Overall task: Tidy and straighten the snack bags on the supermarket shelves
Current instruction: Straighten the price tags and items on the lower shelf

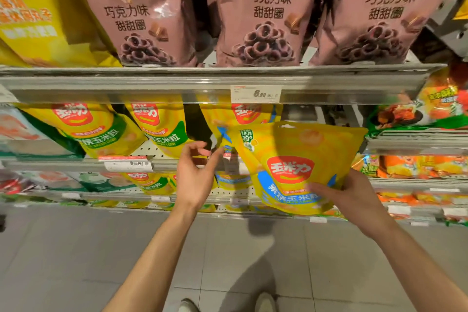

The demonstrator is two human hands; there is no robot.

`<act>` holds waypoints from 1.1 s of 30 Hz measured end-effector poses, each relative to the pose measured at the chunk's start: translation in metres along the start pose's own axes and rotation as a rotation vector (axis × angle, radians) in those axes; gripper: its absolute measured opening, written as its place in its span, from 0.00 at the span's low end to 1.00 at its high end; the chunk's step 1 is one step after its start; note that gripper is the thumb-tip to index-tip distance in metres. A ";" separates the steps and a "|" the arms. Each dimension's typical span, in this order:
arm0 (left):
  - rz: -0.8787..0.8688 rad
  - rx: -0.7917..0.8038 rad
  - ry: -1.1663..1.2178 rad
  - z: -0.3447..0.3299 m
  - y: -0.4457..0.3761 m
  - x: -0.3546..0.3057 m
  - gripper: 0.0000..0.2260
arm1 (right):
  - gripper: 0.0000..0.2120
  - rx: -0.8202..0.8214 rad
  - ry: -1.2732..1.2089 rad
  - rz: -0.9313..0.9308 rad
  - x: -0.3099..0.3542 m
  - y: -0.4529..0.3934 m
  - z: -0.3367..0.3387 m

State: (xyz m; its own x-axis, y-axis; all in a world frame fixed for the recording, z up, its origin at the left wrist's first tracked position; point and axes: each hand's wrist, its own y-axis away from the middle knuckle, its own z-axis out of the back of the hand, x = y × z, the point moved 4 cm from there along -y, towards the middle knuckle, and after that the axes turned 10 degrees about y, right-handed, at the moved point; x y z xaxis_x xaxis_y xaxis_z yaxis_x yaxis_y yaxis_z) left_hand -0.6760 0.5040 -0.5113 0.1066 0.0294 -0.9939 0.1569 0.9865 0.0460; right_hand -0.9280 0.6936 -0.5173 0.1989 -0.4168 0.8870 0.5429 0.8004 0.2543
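The single head view is looking forward and down from the person's head, facing the shelves (217,83) squarely and standing close to them, so the top row of bags is bulging overhead under the wide lens. It is taking in both forearms rising from the lower edge, with the left hand (195,180) and right hand (354,197) sitting near mid-frame. Beneath them it is catching the floor (63,261) and the tips of two shoes (264,303) at the bottom edge.
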 end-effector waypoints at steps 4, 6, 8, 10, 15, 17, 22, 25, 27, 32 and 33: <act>-0.047 -0.015 -0.190 -0.017 -0.022 0.007 0.19 | 0.13 -0.004 -0.020 0.021 -0.007 -0.005 0.002; -0.086 -0.017 -0.282 -0.022 -0.033 0.007 0.17 | 0.14 0.014 -0.013 0.031 -0.010 -0.008 0.002; -0.110 -0.013 -0.342 -0.026 -0.041 0.009 0.11 | 0.14 0.023 -0.007 0.031 -0.013 -0.010 0.000; -0.140 -0.009 -0.382 -0.027 -0.045 0.013 0.07 | 0.14 0.030 -0.009 0.034 -0.015 -0.011 -0.002; -0.164 -0.013 -0.415 -0.017 -0.053 0.018 0.10 | 0.14 0.048 0.009 0.050 -0.014 -0.015 -0.007; -0.168 -0.038 -0.427 -0.009 -0.055 0.018 0.11 | 0.15 0.055 0.003 0.056 -0.013 -0.017 -0.008; -0.142 -0.076 -0.382 0.001 -0.058 0.020 0.11 | 0.16 0.058 0.008 0.045 -0.011 -0.019 -0.014; -0.132 -0.091 -0.337 0.002 -0.059 0.019 0.11 | 0.17 0.068 0.009 0.047 -0.009 -0.020 -0.018; -0.116 -0.083 -0.302 0.001 -0.058 0.019 0.10 | 0.18 0.074 0.010 0.047 -0.008 -0.020 -0.019; -0.024 -0.123 -0.187 0.009 -0.043 0.018 0.09 | 0.18 0.062 -0.008 0.055 -0.005 -0.022 -0.015; -0.010 -0.133 -0.189 0.011 -0.035 0.017 0.09 | 0.18 0.057 -0.020 0.057 -0.004 -0.022 -0.013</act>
State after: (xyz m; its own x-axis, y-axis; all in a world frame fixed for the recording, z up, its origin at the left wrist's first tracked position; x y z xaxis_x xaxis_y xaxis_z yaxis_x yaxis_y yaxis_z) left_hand -0.6692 0.4678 -0.5289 0.2897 0.0012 -0.9571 0.0298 0.9995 0.0103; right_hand -0.9301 0.6724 -0.5319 0.2111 -0.3617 0.9081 0.4840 0.8458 0.2243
